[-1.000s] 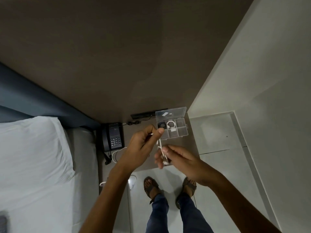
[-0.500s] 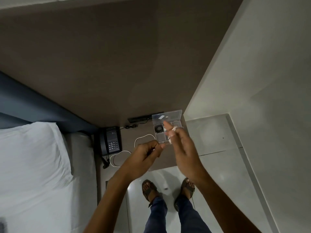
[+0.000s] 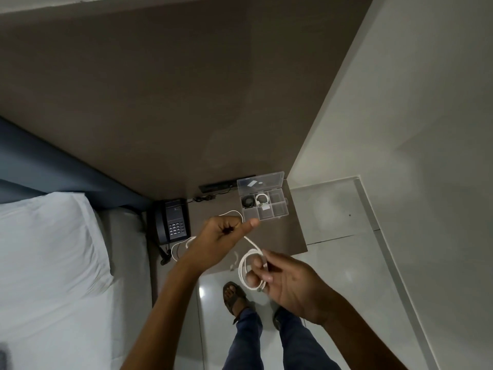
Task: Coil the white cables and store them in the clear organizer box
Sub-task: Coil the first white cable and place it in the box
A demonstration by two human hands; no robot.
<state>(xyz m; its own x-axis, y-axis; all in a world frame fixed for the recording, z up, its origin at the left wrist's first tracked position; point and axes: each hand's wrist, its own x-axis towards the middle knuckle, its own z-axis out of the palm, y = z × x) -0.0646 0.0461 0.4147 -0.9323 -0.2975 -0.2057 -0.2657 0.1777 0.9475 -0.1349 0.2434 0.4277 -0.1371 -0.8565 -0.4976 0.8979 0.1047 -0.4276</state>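
A white cable (image 3: 246,265) runs between my two hands above the brown bedside table (image 3: 293,236). My right hand (image 3: 282,279) grips several coiled loops of it, and the free length stretches up-left to my left hand (image 3: 222,233), which pinches it with the thumb out. Behind my left hand, a loop of that cable arcs up. The clear organizer box (image 3: 264,202) sits open at the table's back, lid up. One compartment holds a coiled white cable (image 3: 262,200), another a black coil (image 3: 248,202). More white cable (image 3: 177,248) lies on the table beside the phone.
A black desk phone (image 3: 172,221) stands at the table's left edge, with a black power strip (image 3: 218,186) against the brown wall behind. A bed with a white pillow (image 3: 48,252) lies to the left. My sandalled feet (image 3: 234,296) are on the pale tiled floor below.
My right hand has dropped back from the box toward me, now holding a wider coil. My left hand has risen slightly, and the cable is stretched between them.
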